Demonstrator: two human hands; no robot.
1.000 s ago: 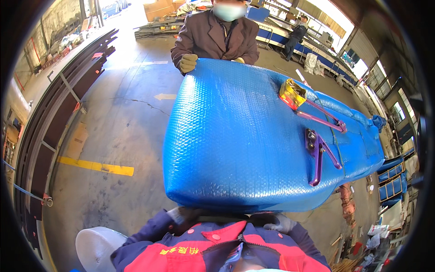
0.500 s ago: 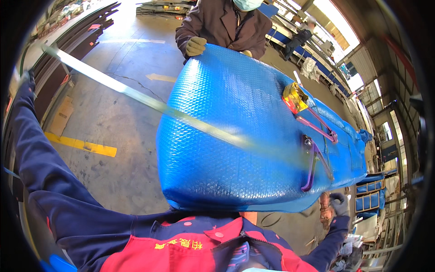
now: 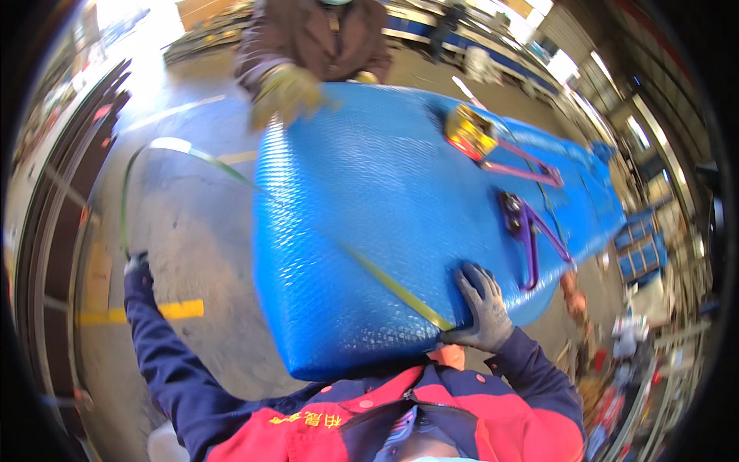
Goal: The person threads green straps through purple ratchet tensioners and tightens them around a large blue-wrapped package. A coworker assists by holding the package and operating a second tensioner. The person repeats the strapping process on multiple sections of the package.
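Near, the person's right hand, in a gray glove, lies on the near side of a big blue wrapped bundle. Its fingers are spread wide, and its thumb is by a thin green strap. The bundle is in the middle and runs off to the far right.

The left hand is out to the left, over the floor. It looks curled around the strap, which goes up from it, bends over and comes down across the bundle. A yellow line is on the floor near that arm.

On the right part of the bundle lies a purple tool. Farther back is a pinkish tool, with a yellow and red thing at its left end.

At the far side stands another person in a brown jacket. One yellowish glove is blurry, so I can't tell if it touches the bundle.
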